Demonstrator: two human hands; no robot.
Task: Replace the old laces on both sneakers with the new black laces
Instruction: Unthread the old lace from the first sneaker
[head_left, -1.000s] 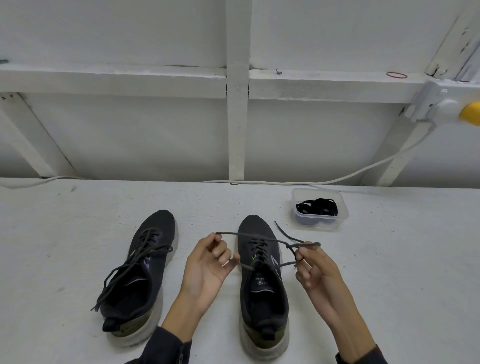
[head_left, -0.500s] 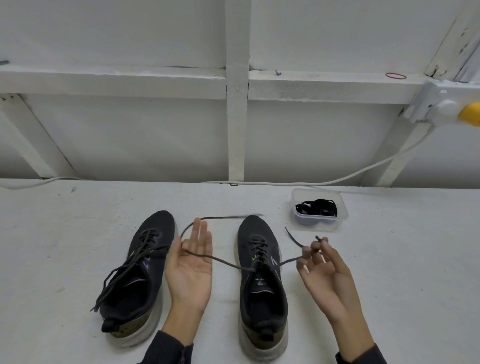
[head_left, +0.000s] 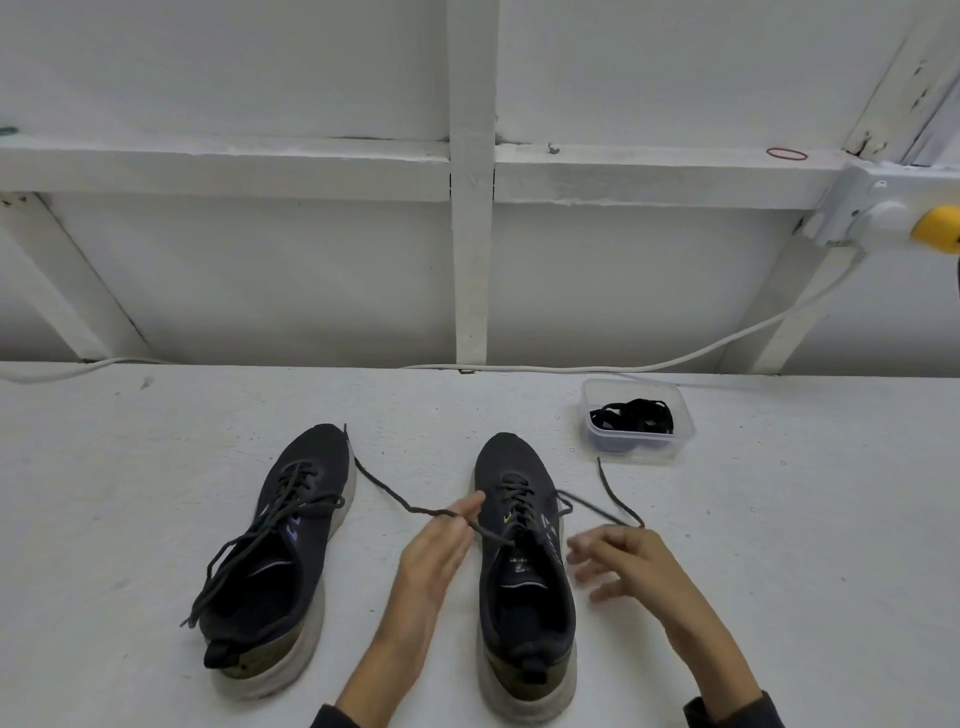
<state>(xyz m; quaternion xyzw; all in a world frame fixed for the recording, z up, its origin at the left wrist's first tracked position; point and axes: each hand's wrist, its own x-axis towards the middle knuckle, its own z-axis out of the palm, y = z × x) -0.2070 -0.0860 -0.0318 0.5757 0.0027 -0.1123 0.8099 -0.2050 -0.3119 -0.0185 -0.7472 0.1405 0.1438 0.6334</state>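
- Both hands dropped lower since half a second ago — left hand (head_left: 436, 551) fingers straight, old dark grey lace (head_left: 400, 502) draped across them; right hand (head_left: 628, 561) fingers spread, blurred, gripping nothing.
- Lace untied, threaded through right dark mesh sneaker (head_left: 524, 566) on white table (head_left: 156, 493).
- Light, limp — pinch it near the eyelets.

The white painted tabletop (head_left: 156, 467) carries two dark shoes. The right sneaker (head_left: 524, 577) stands between the left hand (head_left: 441, 551) and the right hand (head_left: 639, 566), and the left sneaker (head_left: 280, 561) stands out beyond the left hand. A loose lace end (head_left: 384, 491) trails ahead of the left hand. Forward of the right hand sits a clear tub (head_left: 634, 454) of black laces (head_left: 634, 415). A white cable (head_left: 571, 369) follows the far edge.
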